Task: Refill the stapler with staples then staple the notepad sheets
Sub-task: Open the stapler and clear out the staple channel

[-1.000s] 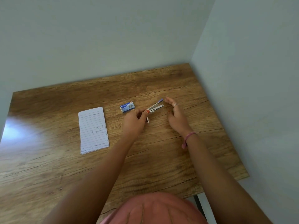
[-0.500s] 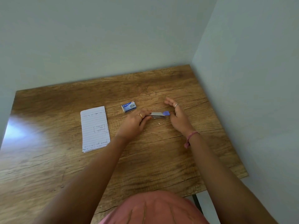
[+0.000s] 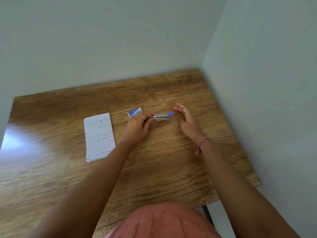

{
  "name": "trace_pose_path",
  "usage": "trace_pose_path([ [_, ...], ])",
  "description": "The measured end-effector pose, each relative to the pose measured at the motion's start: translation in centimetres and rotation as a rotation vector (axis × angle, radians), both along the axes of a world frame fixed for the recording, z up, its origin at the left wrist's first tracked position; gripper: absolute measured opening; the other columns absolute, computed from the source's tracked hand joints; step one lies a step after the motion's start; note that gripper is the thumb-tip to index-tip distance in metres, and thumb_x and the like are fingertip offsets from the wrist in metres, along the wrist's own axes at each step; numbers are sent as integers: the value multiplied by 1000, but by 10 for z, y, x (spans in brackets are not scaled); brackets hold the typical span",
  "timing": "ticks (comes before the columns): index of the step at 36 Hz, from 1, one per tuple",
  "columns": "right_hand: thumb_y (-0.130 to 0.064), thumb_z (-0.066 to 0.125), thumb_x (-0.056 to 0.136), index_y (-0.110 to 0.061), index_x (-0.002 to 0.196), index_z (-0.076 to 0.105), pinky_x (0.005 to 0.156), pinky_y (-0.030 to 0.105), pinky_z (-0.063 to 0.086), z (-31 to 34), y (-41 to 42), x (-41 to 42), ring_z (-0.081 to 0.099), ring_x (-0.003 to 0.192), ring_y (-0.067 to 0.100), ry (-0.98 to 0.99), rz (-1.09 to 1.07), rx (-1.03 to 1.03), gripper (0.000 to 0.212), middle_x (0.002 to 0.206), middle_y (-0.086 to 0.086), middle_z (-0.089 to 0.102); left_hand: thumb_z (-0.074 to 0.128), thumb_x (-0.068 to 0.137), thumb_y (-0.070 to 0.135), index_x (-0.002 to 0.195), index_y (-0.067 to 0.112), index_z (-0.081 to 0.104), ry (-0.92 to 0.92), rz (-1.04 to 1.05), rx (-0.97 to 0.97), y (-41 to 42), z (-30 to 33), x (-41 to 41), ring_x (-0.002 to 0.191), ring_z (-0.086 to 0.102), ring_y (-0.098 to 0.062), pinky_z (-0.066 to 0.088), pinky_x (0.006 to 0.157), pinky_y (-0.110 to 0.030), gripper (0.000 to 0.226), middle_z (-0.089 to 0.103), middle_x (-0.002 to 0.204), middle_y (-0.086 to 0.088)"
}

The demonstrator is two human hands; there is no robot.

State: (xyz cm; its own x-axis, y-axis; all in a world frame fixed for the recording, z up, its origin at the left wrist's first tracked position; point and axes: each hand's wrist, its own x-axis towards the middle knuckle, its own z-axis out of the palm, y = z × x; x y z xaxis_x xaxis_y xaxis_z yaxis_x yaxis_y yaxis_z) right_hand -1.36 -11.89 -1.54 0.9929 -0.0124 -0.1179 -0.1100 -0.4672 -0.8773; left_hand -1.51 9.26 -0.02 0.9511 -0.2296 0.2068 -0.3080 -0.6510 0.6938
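Observation:
A small grey stapler [image 3: 162, 116] with a blue tip lies level over the wooden table [image 3: 171, 169], its arms slightly apart. My left hand [image 3: 137, 128] grips its rear end. My right hand [image 3: 187, 121] hovers just right of the blue tip with fingers spread, not touching it. A blue and white staple box [image 3: 135, 112] sits right behind my left hand. The lined notepad sheets [image 3: 99, 136] lie flat to the left. Two tiny pale staple bits [image 3: 163, 127] rest on the wood between my hands.
Pale walls close off the table at the back and on the right. A bright glare patch [image 3: 18, 143] covers the left side of the tabletop. Pink clothing [image 3: 163, 220] shows at the bottom edge.
The stapler went from wide open and tilted up to nearly closed and level. My right hand has drawn slightly away from its tip. The notepad and box stayed put.

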Motion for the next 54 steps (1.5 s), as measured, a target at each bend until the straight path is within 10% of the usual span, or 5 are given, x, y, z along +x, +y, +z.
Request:
trace_pose_path([
  [2,12,41,88,-24,141,40,67,17,43,0,-1,0,51,74,6,6,1,23,65,135,-8,54,61,93,23,116,14,67,132,106,-87,-2,2,2,56,53,6,39,55,-2,25,64,75,9],
  [10,-12,56,95,-34,121,59,102,26,43,12,-6,-2,54,117,3,44,40,121,34,125,-12,61,62,92,18,93,4,70,689,274,-747,-8,12,8,72,67,-13,53,61,-16,16,70,83,-13],
  [19,-27,69,86,-33,136,47,98,25,48,29,-4,-5,56,116,0,73,137,197,55,132,-13,56,58,93,10,96,6,65,1107,332,-1324,-12,21,11,56,67,-12,54,48,-20,8,72,74,-12],
  [34,-59,77,60,-36,147,27,93,23,35,26,16,5,46,128,9,114,199,106,102,144,-11,45,57,93,5,103,-1,60,1270,386,-1539,-23,15,9,55,69,-16,57,49,-22,12,69,69,-17],
  [54,-11,65,89,-31,131,54,93,24,49,23,-15,35,60,111,0,72,277,-12,48,124,-8,64,56,92,5,112,-6,58,1468,203,-1256,-11,14,36,64,72,-21,59,53,-23,22,69,98,-31],
])
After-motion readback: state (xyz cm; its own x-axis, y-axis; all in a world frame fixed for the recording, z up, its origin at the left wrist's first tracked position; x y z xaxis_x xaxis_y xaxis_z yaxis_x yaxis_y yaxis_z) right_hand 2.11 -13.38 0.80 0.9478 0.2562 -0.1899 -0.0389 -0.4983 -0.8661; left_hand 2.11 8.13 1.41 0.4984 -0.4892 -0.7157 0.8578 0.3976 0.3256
